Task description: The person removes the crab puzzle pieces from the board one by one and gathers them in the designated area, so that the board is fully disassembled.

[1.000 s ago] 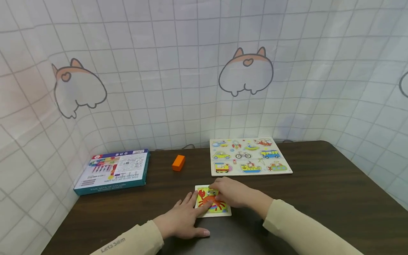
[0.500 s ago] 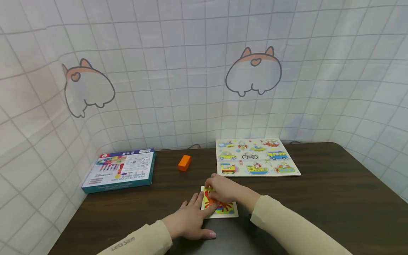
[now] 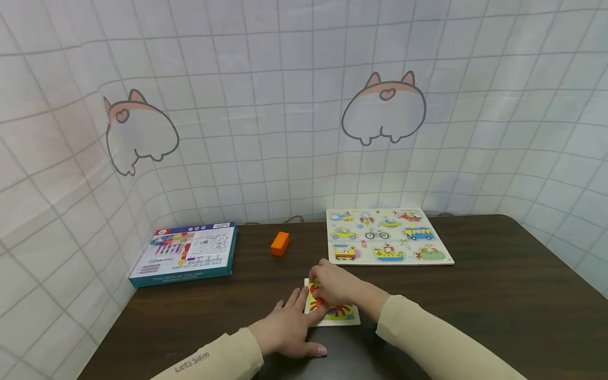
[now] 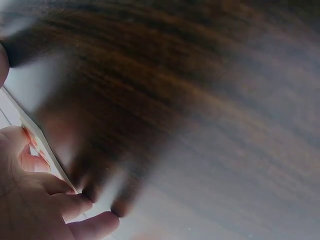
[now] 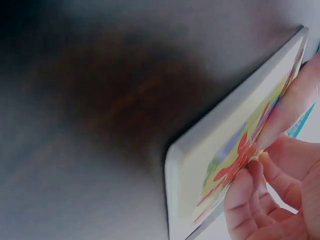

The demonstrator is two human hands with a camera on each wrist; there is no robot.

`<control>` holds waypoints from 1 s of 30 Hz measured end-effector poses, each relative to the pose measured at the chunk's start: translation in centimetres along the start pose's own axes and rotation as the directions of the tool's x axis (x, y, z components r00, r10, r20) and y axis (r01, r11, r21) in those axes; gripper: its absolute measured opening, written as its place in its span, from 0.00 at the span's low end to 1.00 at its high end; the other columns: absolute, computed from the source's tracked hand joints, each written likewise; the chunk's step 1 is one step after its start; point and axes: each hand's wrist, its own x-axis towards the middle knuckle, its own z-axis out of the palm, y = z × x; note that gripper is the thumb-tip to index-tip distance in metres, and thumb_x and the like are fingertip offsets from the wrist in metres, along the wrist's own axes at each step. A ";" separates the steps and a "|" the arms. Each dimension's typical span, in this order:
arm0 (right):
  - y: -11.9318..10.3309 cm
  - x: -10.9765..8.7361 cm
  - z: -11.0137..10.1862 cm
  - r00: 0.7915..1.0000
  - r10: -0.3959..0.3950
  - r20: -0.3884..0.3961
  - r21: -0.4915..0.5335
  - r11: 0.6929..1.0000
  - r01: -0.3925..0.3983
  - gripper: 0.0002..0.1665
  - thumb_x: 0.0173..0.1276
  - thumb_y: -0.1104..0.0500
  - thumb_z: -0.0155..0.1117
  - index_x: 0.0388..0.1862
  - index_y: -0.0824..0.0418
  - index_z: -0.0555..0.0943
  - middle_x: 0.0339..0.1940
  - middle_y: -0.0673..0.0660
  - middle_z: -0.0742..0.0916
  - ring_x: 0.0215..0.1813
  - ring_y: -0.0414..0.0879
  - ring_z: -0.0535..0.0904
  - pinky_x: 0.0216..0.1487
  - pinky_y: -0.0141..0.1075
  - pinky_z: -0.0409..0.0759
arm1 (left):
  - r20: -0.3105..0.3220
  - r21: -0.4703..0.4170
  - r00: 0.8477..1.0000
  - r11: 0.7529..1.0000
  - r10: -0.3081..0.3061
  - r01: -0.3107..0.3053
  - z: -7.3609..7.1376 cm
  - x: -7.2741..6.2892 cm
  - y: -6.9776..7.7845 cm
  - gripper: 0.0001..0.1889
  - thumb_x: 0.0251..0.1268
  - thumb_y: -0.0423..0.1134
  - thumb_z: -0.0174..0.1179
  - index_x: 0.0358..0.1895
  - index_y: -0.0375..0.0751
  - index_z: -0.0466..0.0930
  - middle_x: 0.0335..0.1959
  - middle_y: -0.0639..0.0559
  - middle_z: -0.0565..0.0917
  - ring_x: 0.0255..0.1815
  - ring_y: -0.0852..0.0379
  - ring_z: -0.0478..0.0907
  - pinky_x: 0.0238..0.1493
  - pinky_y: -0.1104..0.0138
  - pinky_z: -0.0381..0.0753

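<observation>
A small square crab puzzle (image 3: 343,312) with a pale frame lies flat on the table. My left hand (image 3: 287,328) rests along its left side, fingers spread and straight, the index fingertip on the crab picture. My right hand (image 3: 338,284) is over the upper part of the puzzle, hiding the crab's upper body. In the right wrist view, this hand's curled fingers (image 5: 240,200) come together at the red crab picture (image 5: 231,170), pinching at its surface. What lies between the fingertips is hidden. In the left wrist view, my left fingers (image 4: 95,226) reach past the puzzle's edge.
An orange block (image 3: 280,244) lies behind the puzzle, toward the left. Farther left is a flat teal-edged box (image 3: 185,253). At the back right lies a larger vehicle picture board (image 3: 387,236). A white grid-patterned curtain (image 3: 266,116) hangs behind the dark wooden table (image 3: 484,285).
My right hand has shifted left across the crab puzzle, covering more of its upper part, and its fingers have drawn together. My left hand stays in place. The head view has turned slightly left.
</observation>
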 end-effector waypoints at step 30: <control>3.0 -0.7 -2.3 0.992 -0.075 -0.103 0.190 0.977 0.094 0.11 0.78 0.66 0.57 0.50 0.60 0.86 0.40 0.52 0.88 0.40 0.44 0.79 0.47 0.41 0.81 | 0.007 -0.025 1.000 0.999 -0.024 0.024 -0.7 -0.6 0.7 0.47 0.53 0.81 0.57 0.77 0.87 0.48 0.85 0.38 0.45 0.85 0.36 0.45 0.74 0.34 0.58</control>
